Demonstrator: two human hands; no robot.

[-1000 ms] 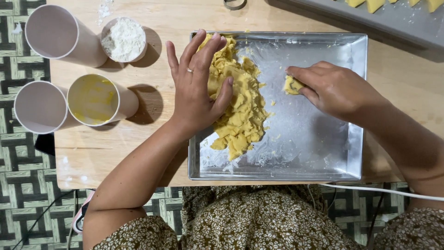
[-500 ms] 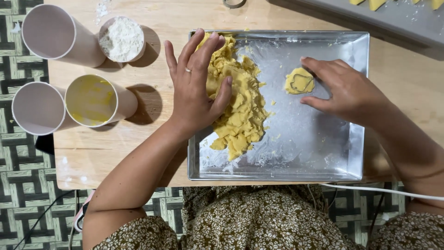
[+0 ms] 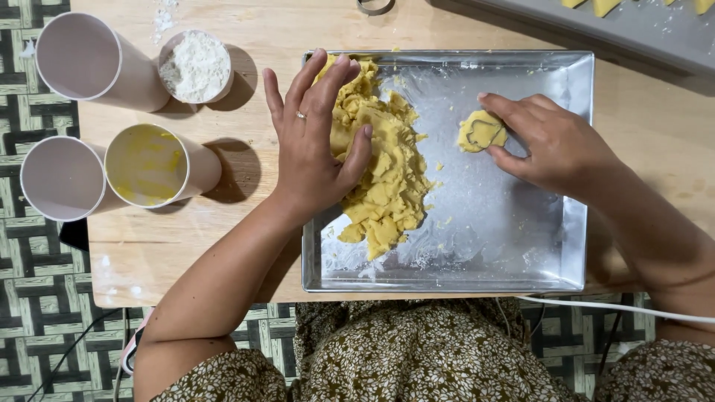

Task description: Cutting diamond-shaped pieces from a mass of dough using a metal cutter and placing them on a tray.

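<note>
Since the earlier frame the right hand point(image 3: 555, 141) has drawn back from the small dough piece point(image 3: 482, 132), which now lies exposed with a cutter outline pressed in it; the left hand point(image 3: 316, 145) has not shifted. Nearest the person, the metal tray point(image 3: 447, 279) sits on the wooden table point(image 3: 186, 253). The large dough mass point(image 3: 383, 164) lies at the tray's 9 o'clock side. The left hand rests flat on it, fingers spread wide, holding nothing. The right hand, at 2 o'clock in the tray, has loosely curled fingers touching the small piece's edge. At 9 o'clock stand a yellow-smeared cup point(image 3: 147, 165) and two empty cups; farther, at 11 o'clock, a flour cup point(image 3: 196, 65).
</note>
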